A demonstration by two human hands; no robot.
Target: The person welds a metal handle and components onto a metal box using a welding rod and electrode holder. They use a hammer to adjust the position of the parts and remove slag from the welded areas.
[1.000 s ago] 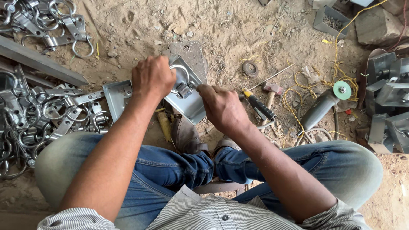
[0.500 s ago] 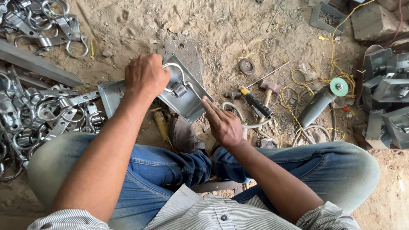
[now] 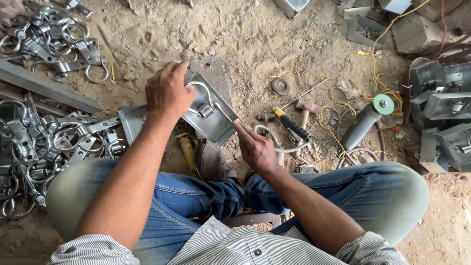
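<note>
The left hand [image 3: 168, 91] clamps the upper corner of a grey metal plate [image 3: 212, 118], fingers curled over its far edge and pressed together on it. The plate is held tilted above the sandy floor [image 3: 162, 29], just ahead of the crossed legs in blue jeans. A bent wire loop [image 3: 198, 93] sits on the plate's face, fixed at a small bracket near the middle.

The right hand [image 3: 257, 147] lies at the plate's lower right corner — its grip is half spread, the forefinger stretched out straight and touching the plate's edge, the other fingers loosely bent and holding nothing. So the plate lies up and to the left of the right hand, with its long axis running diagonally from the left hand down toward that forefinger. The left hand is the nearer one — it alone carries the plate.

Just right of the right hand lie a yellow-and-black screwdriver [image 3: 292, 124] and a small hammer [image 3: 305, 109]; farther right lies an angle grinder [image 3: 364, 122] with a green disc. A heap of similar loops and brackets [image 3: 44, 142] lies to the left.
</note>
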